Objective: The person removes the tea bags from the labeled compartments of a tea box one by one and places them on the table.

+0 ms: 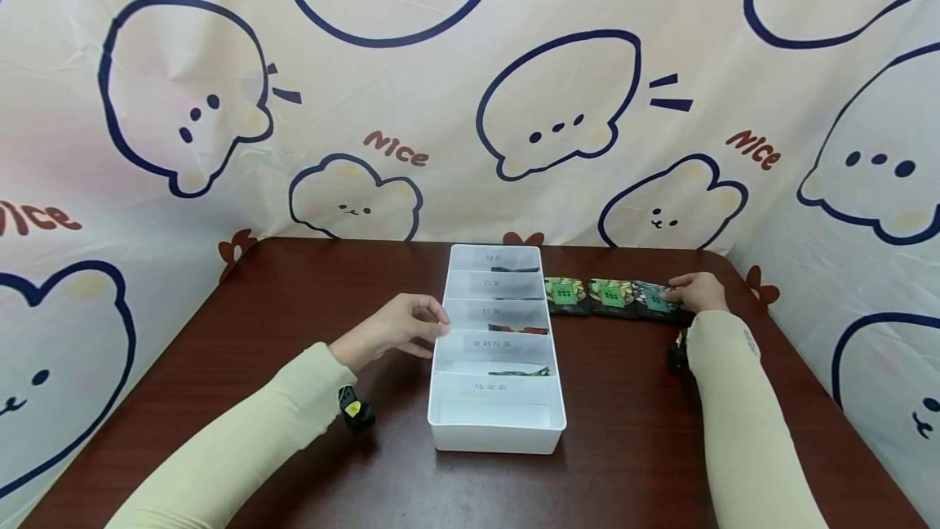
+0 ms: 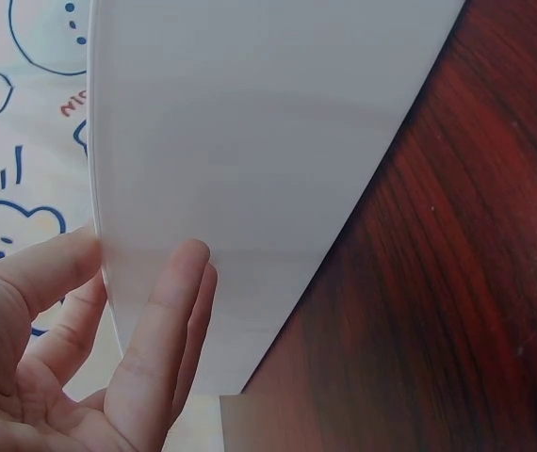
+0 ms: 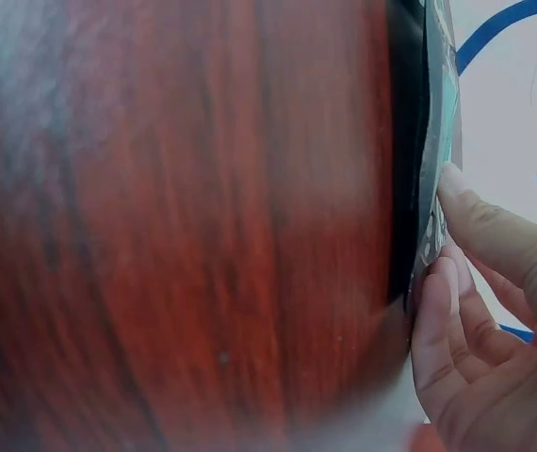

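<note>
A long white box (image 1: 499,437) with labelled compartments stands on the table. My left hand (image 1: 400,325) is at its left side, fingers loosely bent. In the left wrist view, fingertips touch the rim and other fingers (image 2: 155,348) lie along the outer wall. Flat tea sachets stand inside several compartments, only their top edges showing. Right of the box, two green-and-black tea sachets (image 1: 565,294) lie in a row with a darker teal tea sachet (image 1: 649,299). My right hand (image 1: 699,294) pinches the teal sachet at its right end, thumb on its printed face.
The dark red-brown wooden table (image 1: 352,464) carries the box and the sachets. A pale cartoon-printed cloth (image 1: 448,96) hangs behind it and along both sides. The box's front compartment (image 1: 499,411) shows a bare floor.
</note>
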Demonstrator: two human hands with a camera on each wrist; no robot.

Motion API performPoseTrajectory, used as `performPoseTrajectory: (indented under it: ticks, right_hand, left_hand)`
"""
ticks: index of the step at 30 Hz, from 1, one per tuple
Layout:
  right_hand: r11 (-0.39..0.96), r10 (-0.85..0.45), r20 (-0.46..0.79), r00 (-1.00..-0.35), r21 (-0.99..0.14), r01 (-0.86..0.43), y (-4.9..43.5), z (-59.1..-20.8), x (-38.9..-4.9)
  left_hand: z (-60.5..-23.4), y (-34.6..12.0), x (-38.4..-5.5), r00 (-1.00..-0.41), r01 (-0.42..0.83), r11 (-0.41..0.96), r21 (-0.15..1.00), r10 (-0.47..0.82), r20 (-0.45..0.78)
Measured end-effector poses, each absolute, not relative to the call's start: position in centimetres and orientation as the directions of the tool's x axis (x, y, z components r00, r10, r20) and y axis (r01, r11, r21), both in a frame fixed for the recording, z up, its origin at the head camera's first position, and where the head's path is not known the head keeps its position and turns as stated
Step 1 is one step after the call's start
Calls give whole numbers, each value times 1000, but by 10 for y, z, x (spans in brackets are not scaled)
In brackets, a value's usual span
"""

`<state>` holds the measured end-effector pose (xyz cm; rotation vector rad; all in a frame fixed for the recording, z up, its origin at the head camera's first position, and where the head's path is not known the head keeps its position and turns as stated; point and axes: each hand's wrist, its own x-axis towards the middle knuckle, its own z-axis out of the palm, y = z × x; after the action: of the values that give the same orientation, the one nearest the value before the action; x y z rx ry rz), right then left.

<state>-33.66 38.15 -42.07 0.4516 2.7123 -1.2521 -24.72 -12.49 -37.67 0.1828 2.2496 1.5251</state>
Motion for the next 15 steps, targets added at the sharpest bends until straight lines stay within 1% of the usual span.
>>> performPoseTrajectory:
  ticks: [9,15]
  right_hand:
    - [606,233,-240,-943,-723,333,381,-421,-336]
    - [558,218,-211,-953,-774,300,380,-416,-331]
  left_hand:
    - [-378,-125,-248,-905,-122,397,910,333,-266]
    - [-379,-125,-248,-905,-118,399,909,334,-264]
